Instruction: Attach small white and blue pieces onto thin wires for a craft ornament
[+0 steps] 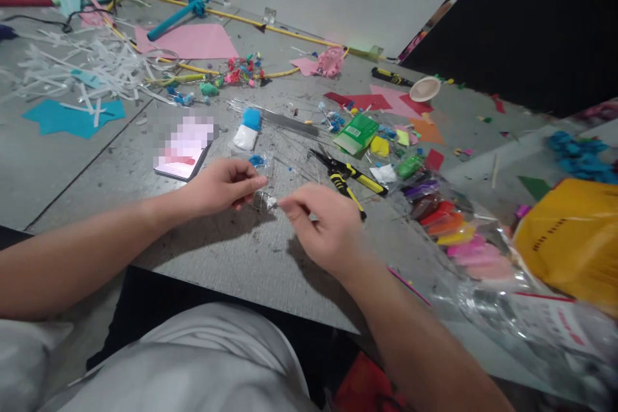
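Note:
My left hand (224, 187) is closed in a pinch, thumb against fingertips, at a small wire-like piece with a whitish lump (265, 201). The piece is too small and blurred to name. Just right of it, my right hand (326, 225) is closed too, its thumb and finger pinched together at the lump's edge; what lies between them is hidden. Beyond the left fingers lies a clear wrapper with a blue bit (257, 159). Black-and-yellow pliers (347, 174) lie beyond my right hand. A phone (186, 148) with a lit screen rests beyond my left wrist.
Blue and white soft blocks (247, 129), a steel ruler (292, 121) and a green packet (356, 134) lie ahead. To the right are colourful clay packs (447, 219), a yellow bag (572, 238) and a clear bottle (531, 315). White paper strips (96, 61) spread at left.

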Demonstrator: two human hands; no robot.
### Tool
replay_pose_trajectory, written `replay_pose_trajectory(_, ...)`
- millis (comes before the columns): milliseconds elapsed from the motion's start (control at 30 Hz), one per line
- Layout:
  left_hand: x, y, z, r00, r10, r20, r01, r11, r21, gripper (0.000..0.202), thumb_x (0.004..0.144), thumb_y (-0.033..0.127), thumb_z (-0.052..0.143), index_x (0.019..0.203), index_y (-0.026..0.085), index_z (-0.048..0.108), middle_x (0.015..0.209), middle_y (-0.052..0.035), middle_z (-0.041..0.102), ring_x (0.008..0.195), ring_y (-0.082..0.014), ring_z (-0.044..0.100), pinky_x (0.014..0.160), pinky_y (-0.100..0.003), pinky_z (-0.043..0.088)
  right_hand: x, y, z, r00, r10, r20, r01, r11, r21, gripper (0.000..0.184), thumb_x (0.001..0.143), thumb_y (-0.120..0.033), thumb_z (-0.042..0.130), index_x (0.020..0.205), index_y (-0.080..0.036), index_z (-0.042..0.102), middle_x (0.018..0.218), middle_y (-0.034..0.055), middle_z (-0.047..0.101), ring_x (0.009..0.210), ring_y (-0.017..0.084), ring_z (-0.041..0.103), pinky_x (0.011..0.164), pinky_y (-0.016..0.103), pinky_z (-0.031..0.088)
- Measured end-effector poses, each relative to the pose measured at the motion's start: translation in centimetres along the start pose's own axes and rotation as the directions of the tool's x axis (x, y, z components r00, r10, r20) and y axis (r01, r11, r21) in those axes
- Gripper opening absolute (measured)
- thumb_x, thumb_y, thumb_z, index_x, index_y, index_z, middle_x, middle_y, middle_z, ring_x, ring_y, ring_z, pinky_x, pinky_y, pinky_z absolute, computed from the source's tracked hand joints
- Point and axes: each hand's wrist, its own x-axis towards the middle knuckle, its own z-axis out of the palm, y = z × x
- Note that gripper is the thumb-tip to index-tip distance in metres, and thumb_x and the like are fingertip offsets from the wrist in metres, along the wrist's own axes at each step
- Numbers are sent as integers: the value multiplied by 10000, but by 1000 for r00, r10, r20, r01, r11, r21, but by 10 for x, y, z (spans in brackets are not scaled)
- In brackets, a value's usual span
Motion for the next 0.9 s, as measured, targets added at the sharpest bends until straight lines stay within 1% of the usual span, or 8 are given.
replay_pose_trajectory(100, -2, 2, -2, 1000, 13, -23, -11, 998, 64, 508, 1237, 537, 862, 897, 243, 626, 689, 59, 606, 598, -125, 499, 650, -294, 412, -2, 1, 10, 990, -36, 137, 24, 996, 83, 139, 897, -294, 561, 876, -194, 655, 808, 15, 715, 751, 138, 676, 704, 249, 511)
replay_pose_trajectory(233, -2, 3, -1, 999, 22, -35, -17, 989, 146, 504, 1250, 479, 809, 839, 229, 658, 656, 41, 607, 619, -139, 518, 661, -302, 392, -13, 7, 24, 977, 125, 173, -171, 945, 280, 88, 829, -284, 655, 856, -217, 705, 789, 2, 744, 695, 130, 703, 663, 239, 543)
replay_pose_trajectory(333, 1, -1, 0, 1000, 23, 6, -24, 987, 158, 427, 1208, 426, 817, 853, 192, 770, 738, -6, 739, 707, -163, 624, 714, -302, 457, -23, 13, 34, 930, 314, 190, -366, 826, 429, 152, 743, -364, 727, 760, -214, 714, 675, -3, 719, 585, 134, 676, 563, 247, 546)
replay_pose_trajectory(467, 7, -14, 0, 997, 33, 74, -35, 999, 24, 306, 1058, 454, 986, 999, 171, 886, 839, -50, 863, 808, -219, 777, 785, -323, 595, -34, 19, 42, 824, 490, 284, -553, 589, 589, 206, 769, -389, 675, 812, -190, 712, 582, -8, 676, 472, 112, 636, 447, 216, 530)
replay_pose_trajectory(600, 8, -21, 1, 983, 65, 170, -42, 990, -132, 356, 953, 468, 1099, 1073, 190, 912, 949, -78, 934, 893, -243, 870, 868, -354, 698, -34, 18, 41, 809, 534, 244, -561, 580, 591, 197, 825, -340, 600, 930, -209, 704, 669, 14, 716, 513, 105, 652, 470, 207, 541)
replay_pose_trajectory(733, 5, -20, 1, 970, 60, 237, -21, 987, -161, 375, 955, 492, 1128, 1038, 194, 916, 944, -86, 935, 919, -245, 893, 879, -335, 722, -30, 17, 39, 813, 534, 230, -535, 532, 656, 224, 828, -301, 594, 1030, -231, 660, 775, 25, 745, 546, 109, 678, 471, 209, 553)
replay_pose_trajectory(800, 4, -21, 0, 973, 42, 229, -6, 988, -154, 411, 952, 523, 1133, 990, 193, 890, 895, -72, 910, 871, -236, 878, 844, -330, 719, -30, 17, 40, 804, 542, 244, -533, 476, 700, 216, 800, -299, 631, 997, -219, 669, 784, 35, 749, 577, 135, 708, 464, 219, 565)
replay_pose_trajectory(900, 6, -26, 1, 975, 25, 221, 9, 988, -153, 482, 905, 540, 1173, 972, 194, 844, 825, -39, 859, 789, -216, 843, 792, -333, 710, -33, 19, 40, 780, 573, 252, -547, 427, 720, 147, 720, -298, 719, 822, -197, 689, 706, 29, 743, 585, 173, 732, 464, 234, 584)
